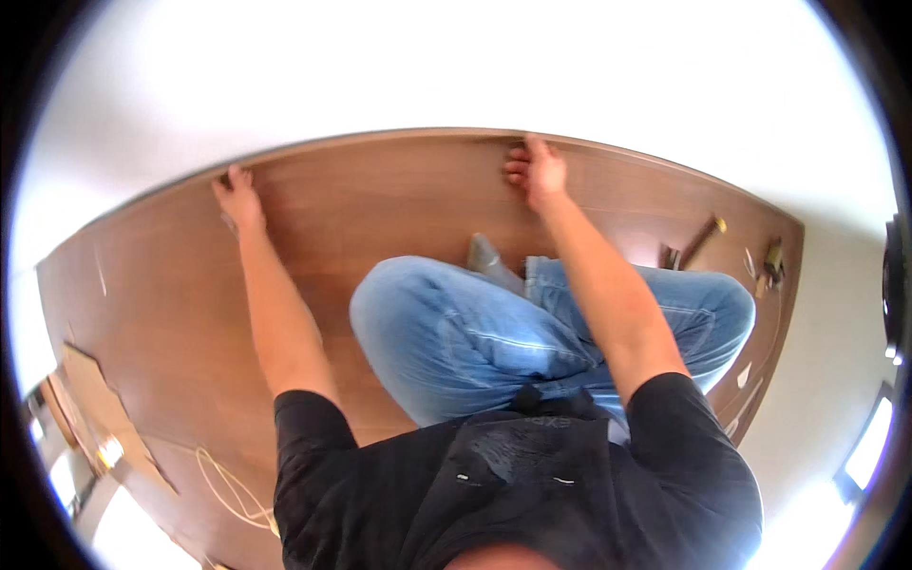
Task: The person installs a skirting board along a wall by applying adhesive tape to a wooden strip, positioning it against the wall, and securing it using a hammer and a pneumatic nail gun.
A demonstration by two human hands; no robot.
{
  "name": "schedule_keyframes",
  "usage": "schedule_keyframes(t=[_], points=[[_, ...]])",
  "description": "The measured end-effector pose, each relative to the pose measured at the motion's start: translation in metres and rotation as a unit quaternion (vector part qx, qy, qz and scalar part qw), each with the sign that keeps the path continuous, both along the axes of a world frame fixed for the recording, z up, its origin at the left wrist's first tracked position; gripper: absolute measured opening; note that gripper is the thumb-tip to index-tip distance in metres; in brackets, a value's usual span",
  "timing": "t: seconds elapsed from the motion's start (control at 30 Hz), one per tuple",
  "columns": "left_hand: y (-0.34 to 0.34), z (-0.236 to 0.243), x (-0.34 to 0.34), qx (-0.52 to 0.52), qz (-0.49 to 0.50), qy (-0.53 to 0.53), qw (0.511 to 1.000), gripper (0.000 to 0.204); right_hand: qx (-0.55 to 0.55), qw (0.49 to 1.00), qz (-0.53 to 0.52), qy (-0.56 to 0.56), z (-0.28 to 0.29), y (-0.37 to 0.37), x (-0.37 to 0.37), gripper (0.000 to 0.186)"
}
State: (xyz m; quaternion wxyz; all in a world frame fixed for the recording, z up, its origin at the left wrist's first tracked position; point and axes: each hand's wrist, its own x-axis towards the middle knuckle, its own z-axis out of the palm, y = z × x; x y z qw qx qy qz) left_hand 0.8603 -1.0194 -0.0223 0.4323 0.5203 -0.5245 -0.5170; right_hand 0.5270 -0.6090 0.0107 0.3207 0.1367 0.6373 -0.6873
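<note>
A long brown skirting strip runs along the foot of the white wall, where the brown wood-look floor ends. My left hand reaches far forward to the strip's left part, its bent fingers closed at the edge. Farther right, my right hand is at the same strip, with the upper digit against it and the other fingers curled in. The undersides of both grips are hidden. Between my arms are my bent legs in blue jeans, and a grey sock shows beside the knee.
Right of my knee lie a dark-handled tool with a yellow end and a small dark block. A dark and yellowish tool lies by the right wall. At left are a cardboard sheet and a pale looped cord.
</note>
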Motion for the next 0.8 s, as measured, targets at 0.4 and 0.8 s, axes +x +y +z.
schedule_keyframes(t=[0.4, 0.8], points=[[0.036, -0.007, -0.029, 0.057, -0.093, -0.215, 0.971, 0.090, 0.049, 0.997, 0.054, 0.005, -0.010, 0.023, 0.021, 0.053], [0.127, 0.105, -0.132, -0.145, -0.424, -0.391, 0.804, 0.059, 0.304, 0.773, 0.341, 0.440, 0.064, 0.125, -0.053, 0.046]])
